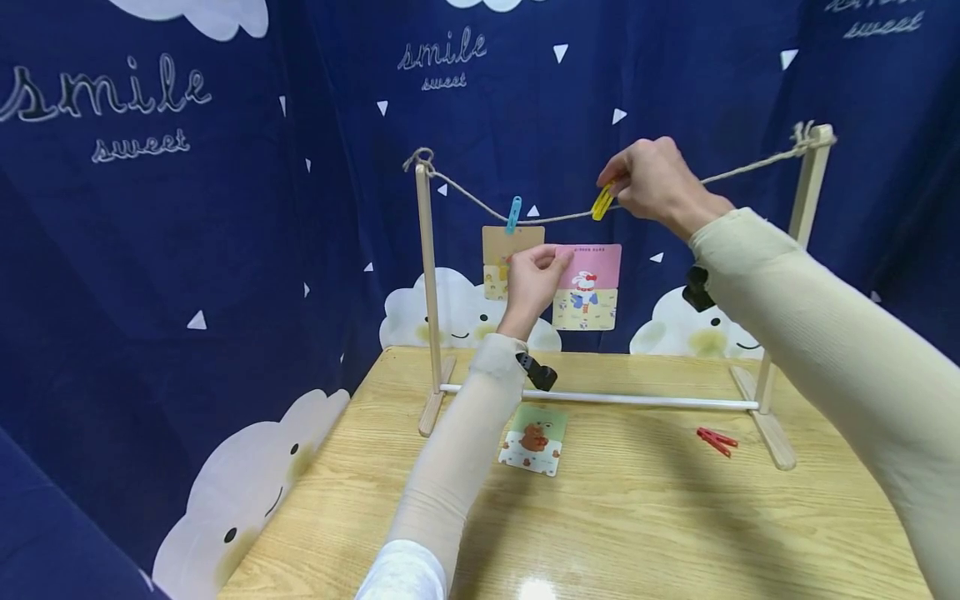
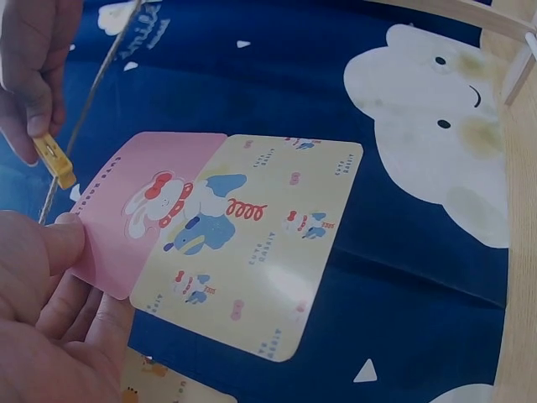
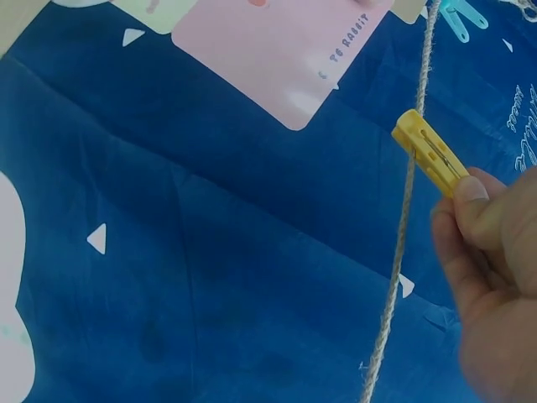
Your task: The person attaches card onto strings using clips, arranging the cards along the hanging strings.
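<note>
My left hand (image 1: 534, 286) pinches the upper left edge of a pink and yellow rabbit card (image 1: 587, 287), held just below the sagging rope (image 1: 558, 218). In the left wrist view the thumb lies over the card's pink part (image 2: 134, 193), fingers behind. My right hand (image 1: 660, 185) pinches a yellow clothespin (image 1: 603, 202) by its tail end. In the right wrist view that clothespin (image 3: 432, 151) overlaps the rope (image 3: 401, 243), its front end across it. A blue clothespin (image 1: 513, 215) holds a tan card (image 1: 495, 250) on the rope, partly hidden behind my left hand.
The rope is tied between two wooden posts (image 1: 429, 275) joined low down by a white bar (image 1: 637, 400). On the wooden table (image 1: 615, 517) lie a green and white bear card (image 1: 534, 442) and a red clothespin (image 1: 717, 441). A dark blue curtain (image 1: 337, 100) hangs behind.
</note>
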A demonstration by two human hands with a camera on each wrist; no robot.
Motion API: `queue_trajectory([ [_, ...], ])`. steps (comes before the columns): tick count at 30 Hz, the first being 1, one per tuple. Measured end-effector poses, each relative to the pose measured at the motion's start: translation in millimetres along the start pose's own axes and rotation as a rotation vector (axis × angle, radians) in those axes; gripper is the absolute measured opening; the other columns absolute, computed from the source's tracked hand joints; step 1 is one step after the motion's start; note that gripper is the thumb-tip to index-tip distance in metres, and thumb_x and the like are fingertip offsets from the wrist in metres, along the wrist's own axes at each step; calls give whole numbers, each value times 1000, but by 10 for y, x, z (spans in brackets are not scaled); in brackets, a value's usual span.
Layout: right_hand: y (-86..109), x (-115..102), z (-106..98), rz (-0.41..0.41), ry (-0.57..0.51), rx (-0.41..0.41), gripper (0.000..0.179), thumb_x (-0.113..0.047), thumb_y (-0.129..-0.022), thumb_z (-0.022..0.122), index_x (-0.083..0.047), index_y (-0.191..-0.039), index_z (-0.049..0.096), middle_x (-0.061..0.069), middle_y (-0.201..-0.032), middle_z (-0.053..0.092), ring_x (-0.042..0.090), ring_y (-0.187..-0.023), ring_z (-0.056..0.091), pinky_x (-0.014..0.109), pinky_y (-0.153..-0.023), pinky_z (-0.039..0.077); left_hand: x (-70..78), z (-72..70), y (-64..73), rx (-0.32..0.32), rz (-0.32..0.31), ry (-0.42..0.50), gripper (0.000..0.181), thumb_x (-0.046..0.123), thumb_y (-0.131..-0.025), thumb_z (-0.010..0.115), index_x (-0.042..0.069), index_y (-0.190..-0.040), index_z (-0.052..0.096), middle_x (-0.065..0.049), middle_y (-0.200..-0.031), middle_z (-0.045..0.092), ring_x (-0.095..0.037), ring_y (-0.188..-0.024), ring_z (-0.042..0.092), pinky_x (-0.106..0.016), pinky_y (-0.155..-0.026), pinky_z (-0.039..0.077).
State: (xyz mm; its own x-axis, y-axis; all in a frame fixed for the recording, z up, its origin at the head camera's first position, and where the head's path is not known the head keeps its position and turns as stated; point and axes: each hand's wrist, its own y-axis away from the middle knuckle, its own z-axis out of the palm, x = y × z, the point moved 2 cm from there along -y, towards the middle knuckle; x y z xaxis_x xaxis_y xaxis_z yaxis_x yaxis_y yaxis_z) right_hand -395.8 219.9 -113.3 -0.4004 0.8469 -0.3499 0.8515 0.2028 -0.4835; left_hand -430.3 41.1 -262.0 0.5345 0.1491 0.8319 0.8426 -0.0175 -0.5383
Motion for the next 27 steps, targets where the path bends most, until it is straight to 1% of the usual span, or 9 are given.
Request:
queue_trajectory([
  [6,-10,-22,27,-18,23,-18,34,14,-92,54,3,-117,75,24,-120,71,35,-106,59,49,-94,57,-9,-3,-12,9,-6,2,18,24,-97,75,7,-104,80,-5,-91,79,-11,-74,72,-22,-66,57],
  [11,-6,-27,21,-25,40,-41,34,14,-91,55,4,-117,74,25,-119,71,36,-105,60,49,-94,57,15,-1,-36,37,12,-7,17,23,-96,77,7,-102,80,-6,-89,79,-11,-72,71,-23,-63,55],
  [15,-2,-33,7,-33,42,-57,31,13,-93,56,5,-117,74,26,-120,71,38,-106,61,50,-95,57,44,-11,-52,51,26,-35,18,25,-96,77,9,-103,81,-4,-89,80,-10,-72,71,-22,-63,54],
  [19,5,-42,-12,-41,50,-68,29,11,-95,57,5,-117,74,26,-121,70,38,-106,61,50,-95,57,81,-11,-65,45,25,-37,19,28,-96,77,11,-104,81,-3,-90,80,-8,-73,71,-20,-64,54],
  [27,2,-68,4,-57,70,-93,29,12,-94,57,5,-116,74,27,-120,70,39,-107,61,51,-94,57,123,-2,-69,43,14,0,19,28,-95,78,11,-104,81,-2,-91,80,-9,-74,72,-21,-64,55],
])
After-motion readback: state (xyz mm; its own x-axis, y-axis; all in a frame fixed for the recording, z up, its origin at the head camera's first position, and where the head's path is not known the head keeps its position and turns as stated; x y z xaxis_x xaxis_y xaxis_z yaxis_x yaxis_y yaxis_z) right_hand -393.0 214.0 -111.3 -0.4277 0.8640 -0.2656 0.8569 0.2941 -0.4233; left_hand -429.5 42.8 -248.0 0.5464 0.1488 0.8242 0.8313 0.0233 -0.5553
